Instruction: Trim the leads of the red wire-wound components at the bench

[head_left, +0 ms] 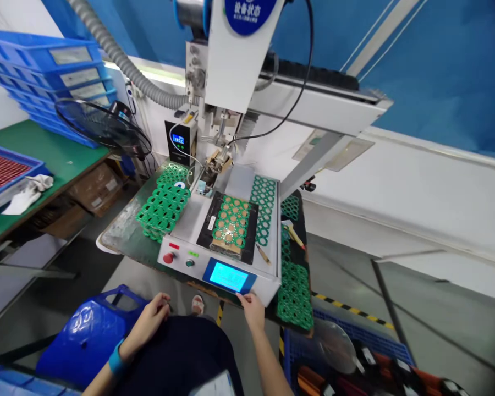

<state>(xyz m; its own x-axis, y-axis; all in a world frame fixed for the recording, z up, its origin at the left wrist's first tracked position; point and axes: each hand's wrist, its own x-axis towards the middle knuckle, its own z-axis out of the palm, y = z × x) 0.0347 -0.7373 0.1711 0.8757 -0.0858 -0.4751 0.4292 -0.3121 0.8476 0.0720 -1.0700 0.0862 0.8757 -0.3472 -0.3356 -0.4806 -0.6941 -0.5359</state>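
Note:
My left hand [153, 314] hovers by my lap, a blue band on its wrist; its fingers curl loosely together and nothing shows in them. At the front panel of a white benchtop machine [226, 82], just below its lit touch screen [228, 276], my right hand [251, 309] touches the lower edge with its fingers outstretched. On the machine's black fixture plate [251, 234] lies a green circuit board panel [232, 220] with round tan parts in it. The machine's head [219, 159] stands behind and above that panel.
Stacked green panels [163, 209] stand left of the machine; more panels [295, 294] lie on the right. A brush [263, 254] rests near the fixture. A fan [107, 126], blue crates [45, 71] and a blue stool [86, 335] are at left. A blue basket [355, 324] sits lower right.

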